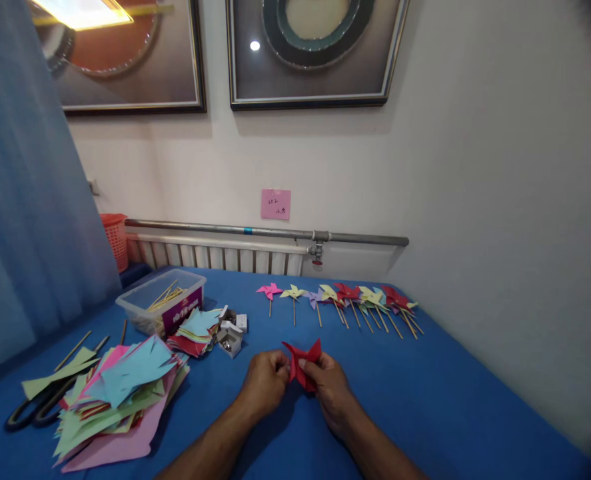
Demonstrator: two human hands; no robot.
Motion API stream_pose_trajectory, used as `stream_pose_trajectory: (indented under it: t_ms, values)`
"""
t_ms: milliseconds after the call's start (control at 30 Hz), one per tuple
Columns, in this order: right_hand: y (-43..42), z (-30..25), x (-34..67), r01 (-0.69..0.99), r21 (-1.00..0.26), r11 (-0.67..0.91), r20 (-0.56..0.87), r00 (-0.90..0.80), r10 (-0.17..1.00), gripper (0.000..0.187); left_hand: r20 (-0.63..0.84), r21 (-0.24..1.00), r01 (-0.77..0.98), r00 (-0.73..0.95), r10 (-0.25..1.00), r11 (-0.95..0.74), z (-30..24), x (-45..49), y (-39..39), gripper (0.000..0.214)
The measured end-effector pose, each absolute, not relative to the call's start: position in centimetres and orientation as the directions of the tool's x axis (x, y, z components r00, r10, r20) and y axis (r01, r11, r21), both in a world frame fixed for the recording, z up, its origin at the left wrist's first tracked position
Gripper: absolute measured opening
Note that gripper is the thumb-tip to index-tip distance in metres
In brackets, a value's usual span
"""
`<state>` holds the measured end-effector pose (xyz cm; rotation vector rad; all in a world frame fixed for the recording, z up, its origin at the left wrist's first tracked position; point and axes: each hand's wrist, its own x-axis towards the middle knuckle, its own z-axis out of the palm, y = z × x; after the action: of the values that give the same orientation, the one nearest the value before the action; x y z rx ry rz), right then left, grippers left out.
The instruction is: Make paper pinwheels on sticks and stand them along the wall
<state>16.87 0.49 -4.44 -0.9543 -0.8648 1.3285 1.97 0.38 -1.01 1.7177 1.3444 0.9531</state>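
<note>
My right hand [331, 387] is closed around a red paper pinwheel [302, 368], its thumb pressed on the folded centre. The pinwheel stands on edge above the table, and no stick shows on it. Just left of it, my left hand [266, 381] is curled with its fingertips pinched against the pinwheel's left edge. Whatever lies between those fingertips is hidden. Beyond my hands, two small white boxes [230, 341] hold tiny metallic pieces. A stack of cut paper squares [198, 332] lies beside them.
Finished pinwheels on sticks [348, 293] lie in a row at the back right. A clear plastic tub [140, 303] holds wooden sticks. At the left are a pile of coloured paper [125, 387] and black-handled scissors [45, 413]. A blue curtain [35, 173] hangs beside the blue-covered table [425, 413].
</note>
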Motion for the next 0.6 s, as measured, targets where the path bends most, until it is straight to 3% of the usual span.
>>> stream_pose_trajectory:
  t_ms: [333,600]
  values:
    - [0.2,-4.1,16.8,-0.392,-0.92,0.014,-0.013,0.068,0.998,0.033,0.117,0.904,0.388,0.179,0.977,-0.179,-1.8,2.1,0.6,0.013]
    - [0.3,-4.1,16.7,-0.387,-0.921,0.034,-0.014,0.119,0.993,0.032,0.04,0.951,0.292,0.218,0.975,-0.105,-2.2,2.3,0.8,0.01]
